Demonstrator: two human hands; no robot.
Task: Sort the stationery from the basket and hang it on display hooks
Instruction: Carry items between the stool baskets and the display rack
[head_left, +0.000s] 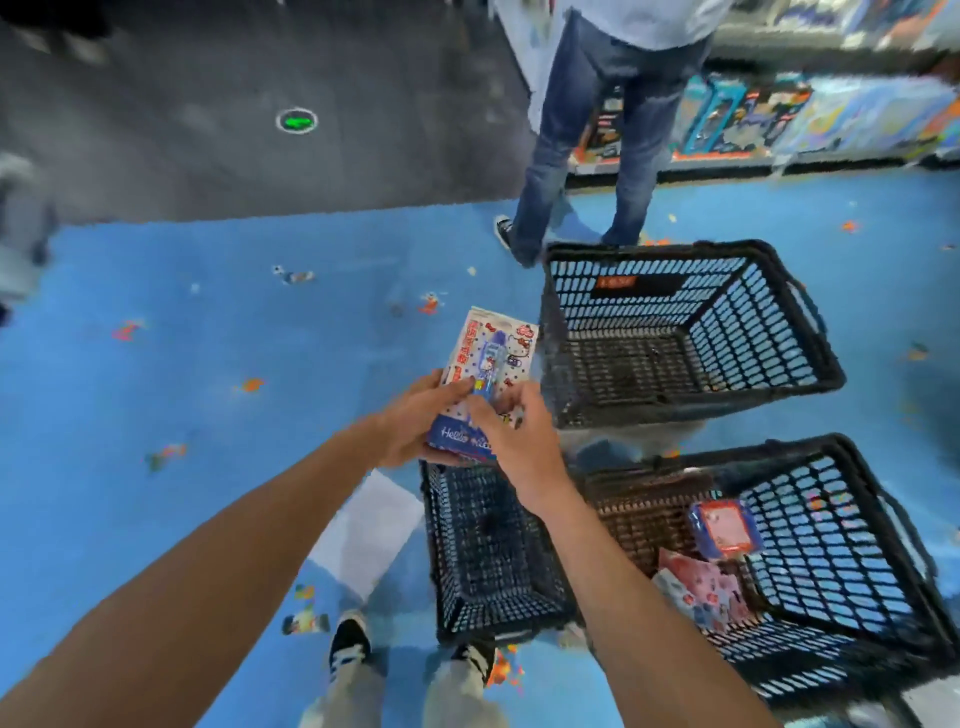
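The fingers (448, 385) of the left hand (410, 423) are curled round the left edge and underside of a carded pen pack (491, 353) and grip it. The fingers (496, 402) of the right hand (519, 441) are bent over its lower front and pinch it from the other side. The pack is white with red and blue cartoon print, a blue pen under its blister and a blue band at its lower end. It is held tilted, top pointing away, just above the left end of the near basket (831, 540), a black mesh one standing on the floor (182, 364). Both bare forearms reach in from the bottom edge, the right one crossing over this basket. Inside it, toward its right half, lie a blue-and-red packet (724, 527) and, beside that, a pink packet (714, 592). Just beyond the near basket stands a far basket (769, 312) of the same kind. A white sheet of paper (369, 530) lies on the blue, speckled floor just left of the near basket, and the wearer's black-and-white shoes (350, 642) are at its near left corner. Well beyond it a second person (597, 130) in jeans stands before blurred shelves (831, 114) of colourful boxes.
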